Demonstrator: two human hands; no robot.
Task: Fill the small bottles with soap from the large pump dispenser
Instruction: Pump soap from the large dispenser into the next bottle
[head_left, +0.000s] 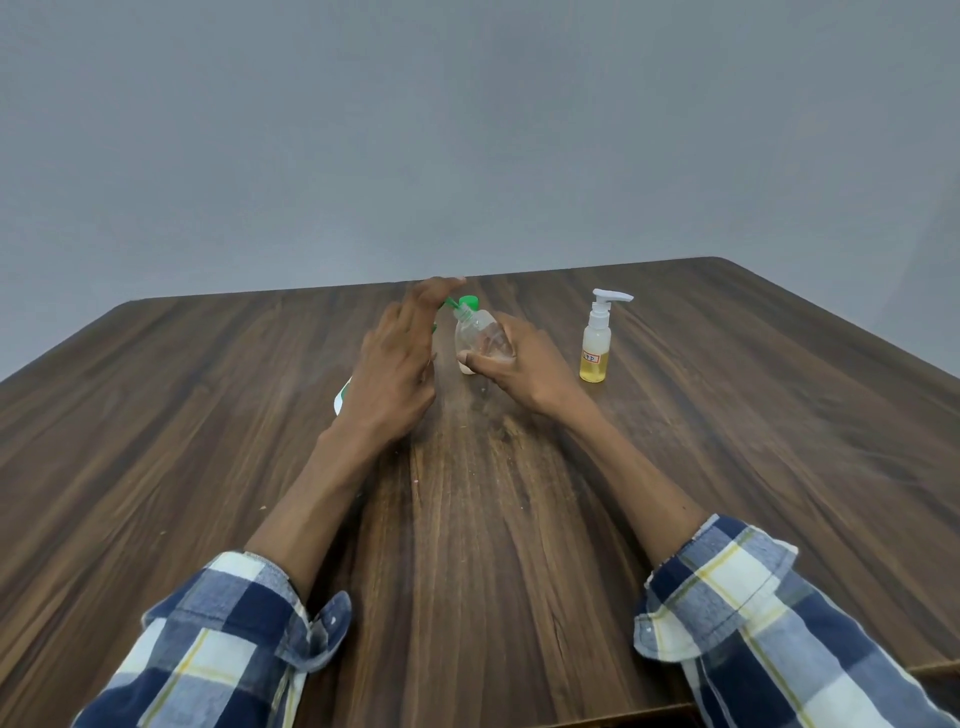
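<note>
Dark wood-grain table (208, 415) | our right hand (524, 364) grips tilted clear plastic bottle (480, 335) | left hand (400, 358) flat, fingers straight, atop green pump head (467, 301).

Your table (519, 519) is dark wood-grain, likely laminate, smooth with a dull sheen and a few pale specks. The small bottle (480, 332) in your right hand (524, 364) is clear glossy plastic with a green plastic cap (468, 300). The pump bottle (597, 343) to its right is translucent plastic with a smooth white plastic pump head and a small paper label. Your sleeves (769, 623) are soft woven plaid cloth, matt. The wall (467, 130) is flat matt grey.
</note>
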